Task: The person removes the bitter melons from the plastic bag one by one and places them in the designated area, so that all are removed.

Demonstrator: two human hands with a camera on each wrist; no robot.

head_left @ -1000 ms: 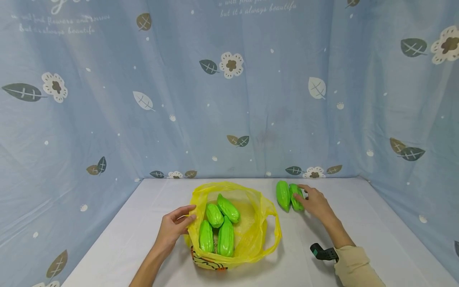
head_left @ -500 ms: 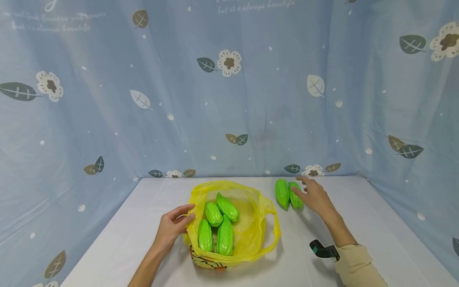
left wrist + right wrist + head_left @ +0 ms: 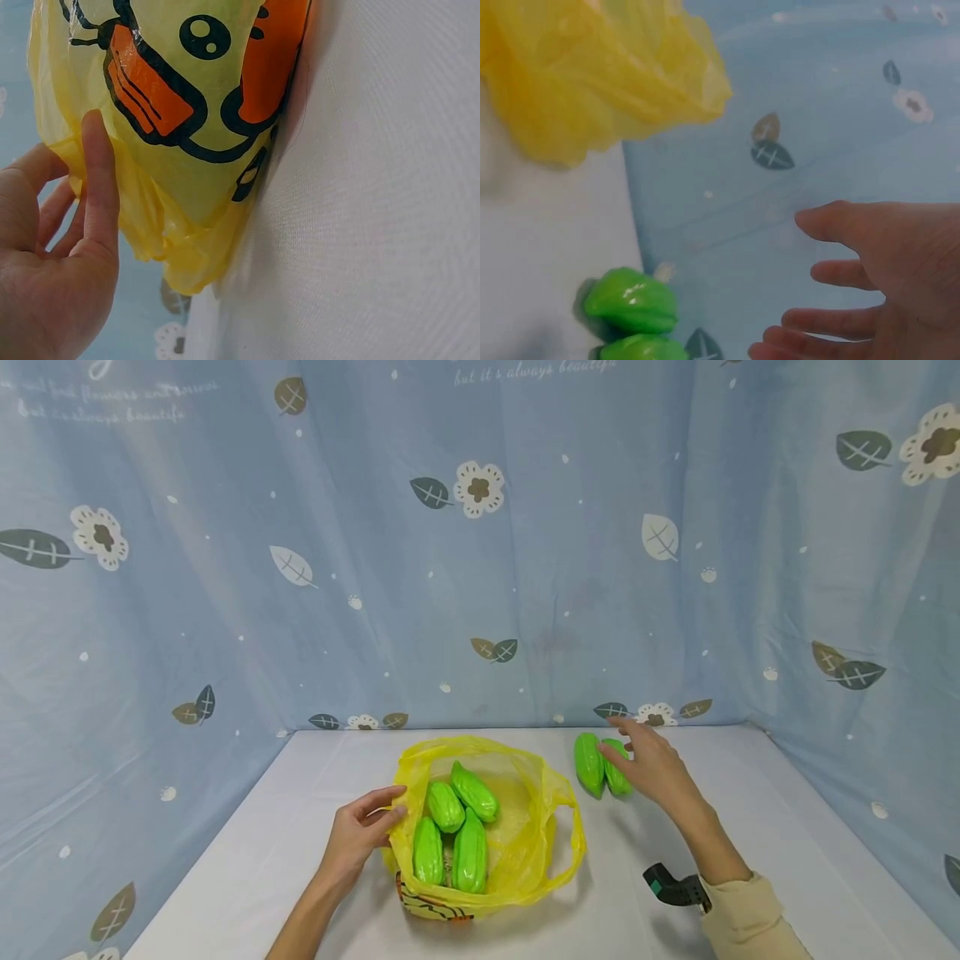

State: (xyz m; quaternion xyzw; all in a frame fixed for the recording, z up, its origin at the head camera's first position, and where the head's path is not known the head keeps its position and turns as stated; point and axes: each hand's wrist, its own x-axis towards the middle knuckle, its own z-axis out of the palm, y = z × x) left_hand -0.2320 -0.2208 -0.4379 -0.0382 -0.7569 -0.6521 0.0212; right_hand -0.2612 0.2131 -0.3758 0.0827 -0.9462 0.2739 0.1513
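Observation:
A yellow plastic bag [image 3: 525,868] with a cartoon print [image 3: 217,112] stands with its mouth wide on the white table. Inside it lie several glossy green ribbed fruits [image 3: 470,853]. At the bag's left rim, my left hand [image 3: 358,831] pinches the thin plastic between thumb and fingers. Two more green fruits lie side by side to the right of the bag, one on the left [image 3: 588,764] and one on the right [image 3: 618,777]. My right hand [image 3: 656,768] is raised above the right-hand fruit, fingers spread and holding nothing; in the right wrist view it is apart from the fruits.
A blue curtain [image 3: 555,568] with leaf and flower prints hangs around the back and sides of the white table [image 3: 315,760]. The bag's loop handle [image 3: 579,847] sticks out to the right. A black wrist device [image 3: 675,887] sits below my right forearm.
My right hand has come away from the right-hand green fruit, rising and shifting slightly left over it, with its fingers straighter. My left hand stays on the bag's rim.

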